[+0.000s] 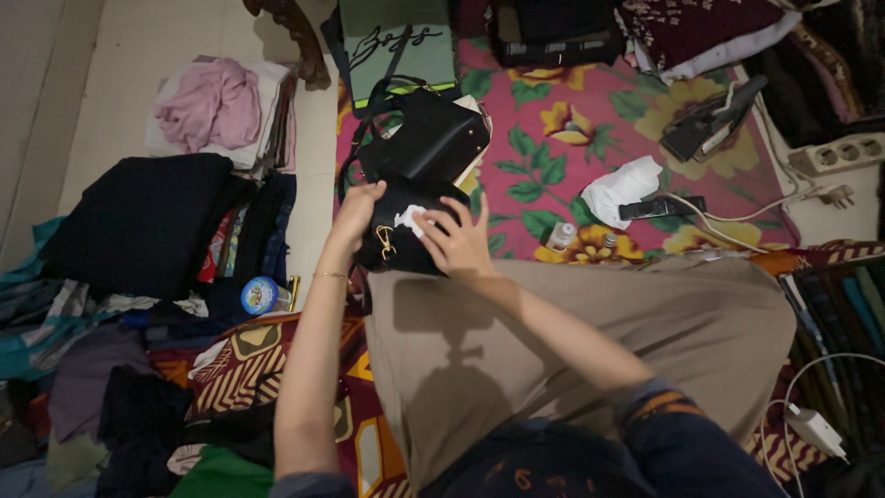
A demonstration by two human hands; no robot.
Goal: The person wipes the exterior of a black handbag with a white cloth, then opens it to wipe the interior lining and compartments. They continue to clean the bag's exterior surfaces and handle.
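Observation:
A small black handbag [398, 242] with a gold clasp lies at the far edge of a tan cloth [572, 341] spread in front of me. My left hand [356, 214] grips the bag's upper left side. My right hand [458, 242] presses a white tissue [412, 219] against the bag's front. A larger black bag [426, 138] with a strap stands just behind it on the pink floral mat [590, 138].
A black clothes iron [712, 118], a white crumpled tissue [619, 188], a dark remote [662, 207] and a small bottle [560, 237] lie on the mat. A power strip [839, 153] sits far right. Piles of folded and loose clothes [147, 221] fill the left floor, beside a round blue tin [259, 295].

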